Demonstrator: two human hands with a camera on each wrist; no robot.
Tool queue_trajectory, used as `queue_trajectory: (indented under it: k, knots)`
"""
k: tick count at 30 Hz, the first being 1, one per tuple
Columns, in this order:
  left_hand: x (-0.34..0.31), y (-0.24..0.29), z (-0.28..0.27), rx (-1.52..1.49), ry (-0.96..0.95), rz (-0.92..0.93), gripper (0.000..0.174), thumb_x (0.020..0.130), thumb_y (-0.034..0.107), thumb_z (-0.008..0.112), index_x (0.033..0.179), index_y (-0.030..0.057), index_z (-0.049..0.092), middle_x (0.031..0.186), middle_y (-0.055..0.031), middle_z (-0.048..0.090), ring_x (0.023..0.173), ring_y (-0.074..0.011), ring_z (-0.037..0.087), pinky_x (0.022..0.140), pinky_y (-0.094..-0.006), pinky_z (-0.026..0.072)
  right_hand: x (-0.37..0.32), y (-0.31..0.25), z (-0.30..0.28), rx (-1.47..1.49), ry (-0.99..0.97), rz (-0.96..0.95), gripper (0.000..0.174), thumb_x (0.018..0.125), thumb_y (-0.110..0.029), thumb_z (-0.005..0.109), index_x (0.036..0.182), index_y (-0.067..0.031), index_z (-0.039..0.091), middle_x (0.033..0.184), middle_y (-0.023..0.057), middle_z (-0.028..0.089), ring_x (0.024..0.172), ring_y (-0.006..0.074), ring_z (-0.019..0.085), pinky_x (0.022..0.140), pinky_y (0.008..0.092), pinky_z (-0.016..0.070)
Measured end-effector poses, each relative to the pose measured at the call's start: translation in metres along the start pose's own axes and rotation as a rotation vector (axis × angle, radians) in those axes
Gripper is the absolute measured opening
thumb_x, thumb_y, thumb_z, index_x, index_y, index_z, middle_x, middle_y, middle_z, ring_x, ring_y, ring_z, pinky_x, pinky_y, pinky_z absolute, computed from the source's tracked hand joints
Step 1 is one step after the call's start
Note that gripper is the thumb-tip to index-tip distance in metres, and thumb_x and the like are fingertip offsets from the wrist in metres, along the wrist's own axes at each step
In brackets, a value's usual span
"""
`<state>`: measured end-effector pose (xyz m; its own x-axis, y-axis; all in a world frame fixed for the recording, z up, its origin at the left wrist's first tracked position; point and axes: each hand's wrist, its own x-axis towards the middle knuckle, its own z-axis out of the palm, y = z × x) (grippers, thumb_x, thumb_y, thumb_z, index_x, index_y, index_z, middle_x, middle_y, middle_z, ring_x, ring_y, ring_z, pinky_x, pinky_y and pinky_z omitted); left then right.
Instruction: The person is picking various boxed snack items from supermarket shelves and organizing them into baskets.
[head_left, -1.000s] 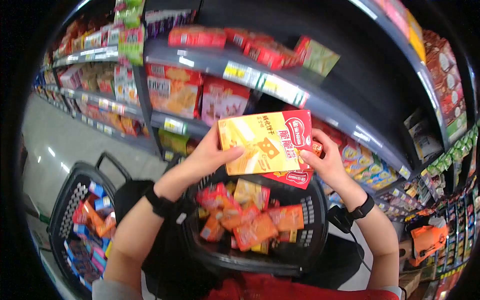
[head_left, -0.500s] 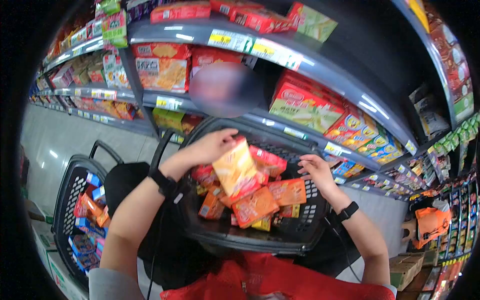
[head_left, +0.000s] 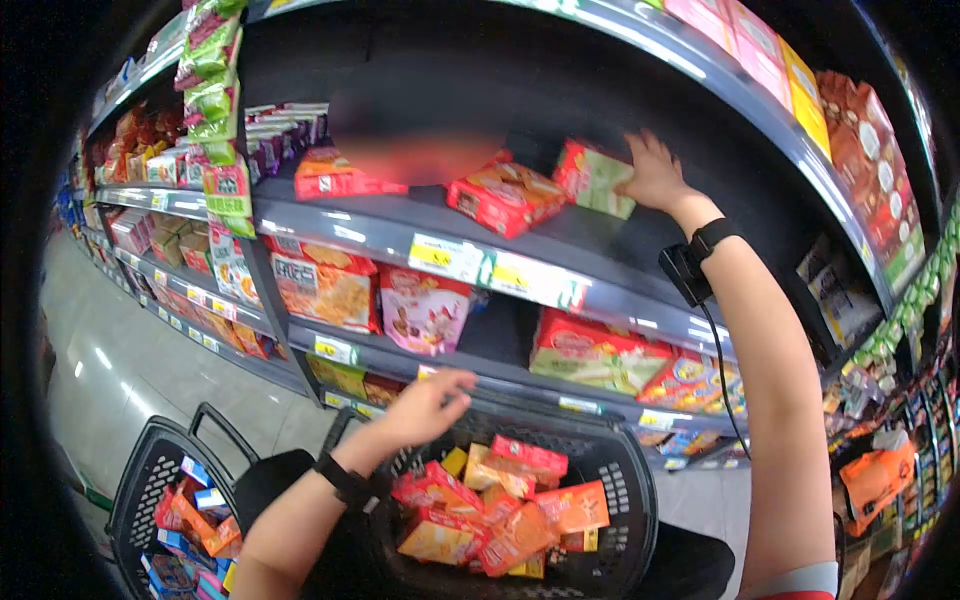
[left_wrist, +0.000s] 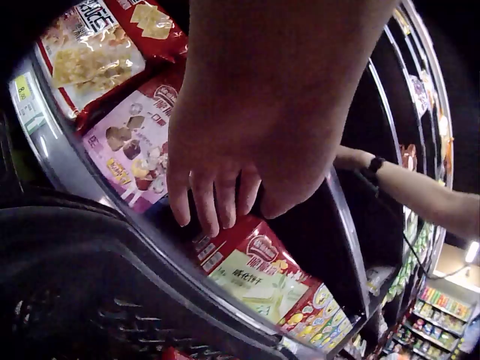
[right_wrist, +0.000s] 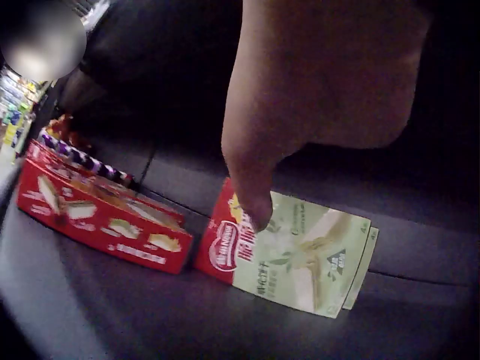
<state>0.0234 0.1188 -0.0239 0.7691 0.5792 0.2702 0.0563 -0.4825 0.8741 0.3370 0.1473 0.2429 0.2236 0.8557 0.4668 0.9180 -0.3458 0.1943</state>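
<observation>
My right hand (head_left: 655,175) reaches onto the upper shelf, fingers spread, at the right end of a red and green wafer box (head_left: 598,180). In the right wrist view the thumb (right_wrist: 255,206) overlaps the front of that wafer box (right_wrist: 300,255), and a second edge shows behind it; the other fingers are hidden. A red wafer box (right_wrist: 105,217) lies to its left. My left hand (head_left: 425,408) hangs with loosely bent fingers above the far left part of a black shopping basket (head_left: 640,490), holding nothing. Red, orange and yellow snack boxes (head_left: 520,535) fill the basket.
On the lower shelf stand a pink snack bag (head_left: 427,308) and more red and green wafer boxes (head_left: 595,352). The shelf edge (head_left: 380,235) with price tags runs between basket and upper shelf. A second loaded basket (head_left: 150,470) stands at left. A cable (head_left: 725,370) hangs from my right wrist.
The yellow wafer box held in both hands went into the basket and was let go. My right hand then rose to the upper shelf; the left withdrew above the basket. The view tilted up.
</observation>
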Motion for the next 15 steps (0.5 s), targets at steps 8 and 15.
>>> queue_trajectory:
  k: [8, 15]
  knots:
    - [0.001, -0.015, 0.008, 0.072, -0.231, 0.046, 0.029, 0.082, 0.012, 0.054, 0.109, 0.0014, 0.05, 0.099, -0.0137, 0.058, 0.084, -0.0253, 0.06, 0.078, -0.0331, 0.0469, 0.082, 0.026, 0.061, 0.116, -0.312, -0.008, 0.102, 0.048, -0.027, 0.073, 0.135, -0.0062, 0.024, 0.14, 0.0189, 0.022, 0.131, 0.0295, 0.019, 0.105, 0.0485, 0.0165]
    - [0.006, -0.009, 0.01, 0.092, -0.178, 0.066, 0.025, 0.081, 0.01, 0.055, 0.105, 0.0015, 0.053, 0.093, -0.0116, 0.058, 0.08, -0.0193, 0.059, 0.072, -0.0314, 0.0472, 0.049, 0.027, 0.031, 0.306, -0.364, -0.174, 0.057, 0.058, -0.021, 0.071, 0.109, -0.003, 0.054, 0.102, 0.0138, 0.059, 0.096, 0.0293, 0.055, 0.085, 0.0348, 0.0423]
